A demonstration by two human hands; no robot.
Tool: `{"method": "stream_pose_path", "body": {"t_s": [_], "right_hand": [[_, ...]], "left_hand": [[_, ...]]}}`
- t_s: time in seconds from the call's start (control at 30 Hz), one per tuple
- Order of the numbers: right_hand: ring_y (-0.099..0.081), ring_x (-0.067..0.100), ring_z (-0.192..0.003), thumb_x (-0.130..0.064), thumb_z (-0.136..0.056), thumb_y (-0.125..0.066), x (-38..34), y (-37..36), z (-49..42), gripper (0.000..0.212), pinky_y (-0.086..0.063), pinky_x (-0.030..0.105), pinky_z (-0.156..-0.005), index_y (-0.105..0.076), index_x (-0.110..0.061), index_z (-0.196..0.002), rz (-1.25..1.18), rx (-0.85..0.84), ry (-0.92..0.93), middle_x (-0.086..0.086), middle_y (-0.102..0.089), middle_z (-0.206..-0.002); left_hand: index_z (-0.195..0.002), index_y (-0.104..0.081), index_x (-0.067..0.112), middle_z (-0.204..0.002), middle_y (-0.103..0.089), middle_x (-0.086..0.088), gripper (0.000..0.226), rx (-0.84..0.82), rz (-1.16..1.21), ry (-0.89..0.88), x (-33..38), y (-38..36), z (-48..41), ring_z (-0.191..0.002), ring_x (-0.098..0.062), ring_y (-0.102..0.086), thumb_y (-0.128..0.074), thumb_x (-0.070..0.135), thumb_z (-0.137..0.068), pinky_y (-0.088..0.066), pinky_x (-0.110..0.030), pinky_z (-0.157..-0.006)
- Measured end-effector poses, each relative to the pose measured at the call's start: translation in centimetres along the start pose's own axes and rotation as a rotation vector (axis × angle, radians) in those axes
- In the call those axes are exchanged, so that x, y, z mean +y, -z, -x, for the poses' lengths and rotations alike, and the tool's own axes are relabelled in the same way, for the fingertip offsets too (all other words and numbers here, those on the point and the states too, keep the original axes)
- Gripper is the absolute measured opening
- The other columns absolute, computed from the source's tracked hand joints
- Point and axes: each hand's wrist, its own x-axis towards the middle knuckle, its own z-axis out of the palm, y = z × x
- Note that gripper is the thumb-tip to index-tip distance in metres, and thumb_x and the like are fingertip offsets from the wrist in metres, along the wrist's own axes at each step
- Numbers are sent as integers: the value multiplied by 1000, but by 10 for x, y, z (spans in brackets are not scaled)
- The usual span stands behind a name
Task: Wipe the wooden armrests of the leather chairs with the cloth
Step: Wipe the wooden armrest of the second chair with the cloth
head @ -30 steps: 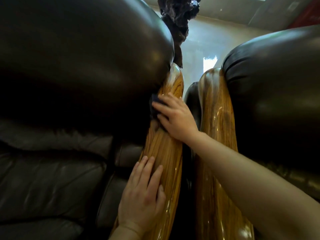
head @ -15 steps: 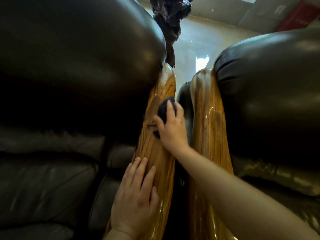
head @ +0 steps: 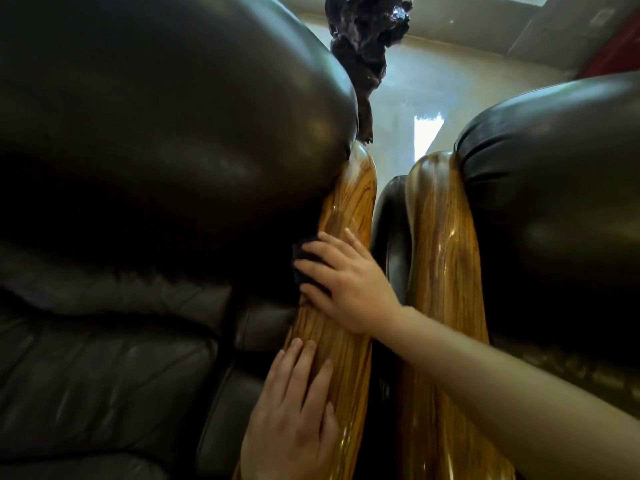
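Observation:
Two glossy wooden armrests stand side by side between two dark leather chairs. My right hand (head: pixel 346 282) presses a dark cloth (head: pixel 306 263) against the left edge of the left armrest (head: pixel 349 209), where the wood meets the leather. Most of the cloth is hidden under my fingers. Lower on the same armrest lies my left hand (head: pixel 294 417), flat with fingers spread and holding nothing. The right armrest (head: pixel 436 237) is untouched, and my right forearm crosses in front of its lower part.
The left chair's bulging leather arm pad (head: pixel 166 126) overhangs the left armrest. The right chair's leather pad (head: pixel 554 188) flanks the right armrest. A narrow dark gap runs between the armrests. A dark gnarled carving (head: pixel 363 39) rises behind, over a pale shiny floor (head: pixel 415 84).
My right hand with the cloth slid from the top of the left armrest back to its left edge against the leather. My left hand stayed flat on the wood.

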Motion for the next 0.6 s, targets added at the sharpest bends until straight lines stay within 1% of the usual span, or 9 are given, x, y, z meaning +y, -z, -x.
{"method": "stream_pose_path", "body": {"t_s": [0.07, 0.17, 0.23, 0.27, 0.37, 0.43, 0.47, 0.5, 0.6], "right_hand": [[-40, 28, -142, -43, -97, -54, 19, 9, -20, 40, -20, 56, -120, -61, -28, -134, 55, -9, -12, 1, -56, -142], [-49, 38, -131, -31, -95, -61, 42, 22, -60, 37, -33, 55, -111, -67, -15, -127, 84, 111, -249, 11, -62, -133], [-49, 36, -132, -26, -94, -62, 26, 13, -54, 32, -34, 54, -111, -69, -14, -124, 36, 143, -280, 11, -61, -134], [-47, 34, -134, -27, -94, -63, 11, 8, -39, 31, -32, 55, -113, -70, -17, -122, 11, 133, -218, 9, -61, -134], [-39, 22, -144, -34, -98, -57, -20, 2, 25, 29, -22, 52, -121, -63, -28, -126, -57, -10, 133, 0, -56, -141], [-39, 20, -144, -35, -100, -57, -9, 9, 33, 33, -21, 50, -122, -61, -28, -131, -56, -45, 207, 0, -55, -143], [-42, 24, -142, -33, -99, -59, 0, 13, 26, 34, -23, 52, -121, -63, -25, -132, -22, -12, 165, 3, -57, -142], [-43, 28, -141, -31, -98, -61, 10, 15, 13, 37, -26, 54, -119, -64, -21, -133, 7, 29, 51, 6, -57, -142], [-24, 34, -150, -33, -101, -55, 30, 19, -36, 50, -22, 53, -120, -48, -17, -148, 19, 94, -355, 10, -39, -158]], "left_hand": [[-127, -61, 14, -143, -54, -14, 47, -5, 12, 9, -1, 0, 0, -139, -29, -42, -54, 28, -82, -31, -45, -115], [-133, -53, 18, -147, -50, -10, 51, -52, 15, 9, -2, 2, -1, -142, -26, -37, -53, 31, -84, -28, -44, -116], [-135, -51, 18, -148, -49, -10, 51, -79, 1, 11, -2, 1, 1, -143, -27, -37, -52, 31, -86, -29, -46, -115], [-134, -52, 17, -147, -49, -11, 51, -79, 2, 13, -2, 2, 2, -142, -28, -37, -52, 31, -86, -29, -46, -114], [-134, -53, 15, -144, -51, -14, 52, -99, -29, 26, -1, 5, 1, -141, -29, -37, -51, 30, -85, -28, -45, -115], [-136, -53, 15, -146, -50, -15, 53, -126, -40, 29, 0, 7, 1, -141, -29, -37, -50, 30, -85, -28, -46, -115], [-135, -55, 14, -146, -50, -14, 52, -130, -32, 28, 0, 7, 1, -142, -29, -37, -50, 30, -86, -29, -46, -115], [-134, -55, 15, -146, -50, -13, 51, -132, -22, 33, 1, 7, 1, -142, -28, -37, -49, 30, -87, -28, -46, -115], [-136, -51, 18, -150, -46, -9, 49, -133, 8, 61, 4, 10, 1, -145, -24, -31, -47, 32, -90, -24, -42, -118]]}}
